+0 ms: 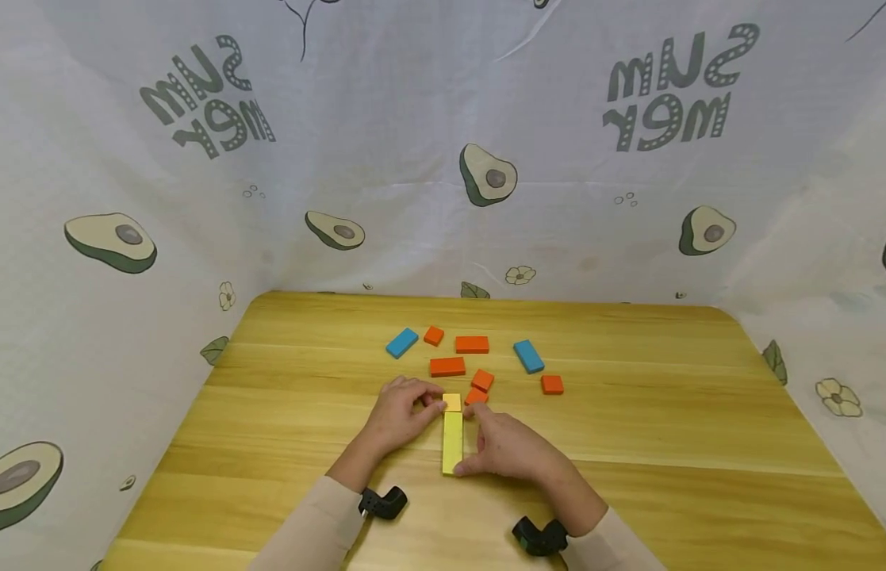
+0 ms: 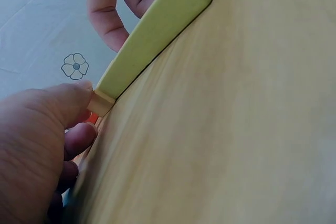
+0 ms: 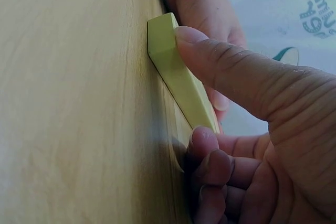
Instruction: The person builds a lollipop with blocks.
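A long yellow block (image 1: pixel 453 444) lies flat on the table, its length running away from the person. Against its far end sits a small orange-yellow block (image 1: pixel 452 402), pinched by the left hand (image 1: pixel 402 414) between thumb and fingers. The right hand (image 1: pixel 515 449) grips the long block from the right: its thumb presses the near end, as the right wrist view also shows on the yellow block (image 3: pixel 181 77), and its index finger reaches the far end. In the left wrist view the small block (image 2: pixel 102 103) touches the long one.
Beyond the hands on the wooden table (image 1: pixel 664 396) lie red-orange blocks, long ones (image 1: pixel 447 366) (image 1: pixel 472 345) and several small ones (image 1: pixel 553 385), plus two blue blocks (image 1: pixel 402 342) (image 1: pixel 529 357). Two small red-orange blocks (image 1: pixel 482 380) (image 1: pixel 476 396) are close to the right index finger. Printed cloth hangs behind.
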The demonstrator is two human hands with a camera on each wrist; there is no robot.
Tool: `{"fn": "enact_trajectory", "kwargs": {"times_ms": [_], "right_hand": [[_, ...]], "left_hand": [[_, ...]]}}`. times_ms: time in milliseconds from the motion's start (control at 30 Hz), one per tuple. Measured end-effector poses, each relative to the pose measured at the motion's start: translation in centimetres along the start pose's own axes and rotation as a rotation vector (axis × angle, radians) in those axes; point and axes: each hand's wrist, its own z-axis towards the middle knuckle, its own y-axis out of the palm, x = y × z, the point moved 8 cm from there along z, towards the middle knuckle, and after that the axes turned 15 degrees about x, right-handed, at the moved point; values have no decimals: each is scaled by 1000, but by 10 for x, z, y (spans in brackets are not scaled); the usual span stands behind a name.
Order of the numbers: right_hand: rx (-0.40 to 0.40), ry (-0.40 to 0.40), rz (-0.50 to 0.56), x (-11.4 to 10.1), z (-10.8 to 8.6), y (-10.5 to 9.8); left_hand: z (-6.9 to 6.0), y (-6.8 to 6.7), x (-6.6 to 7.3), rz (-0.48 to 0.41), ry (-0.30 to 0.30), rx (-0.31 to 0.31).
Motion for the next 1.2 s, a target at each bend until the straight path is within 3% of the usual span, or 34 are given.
{"fn": "enact_trajectory", "kwargs": {"times_ms": [667,800,1000,1200], "right_hand": [[-1,8,9,0,0,-1],[0,-1,9,-1,-1,-2],[-2,-20,0,-1,-1,-1],[-3,-19,10,2,0,-2]], "left_hand": [[0,1,2,28,37,10],[-2,2,5,26,62,-21],[-10,6,12,1,118,-127],[-13,5,15,29,154,-134]]}}
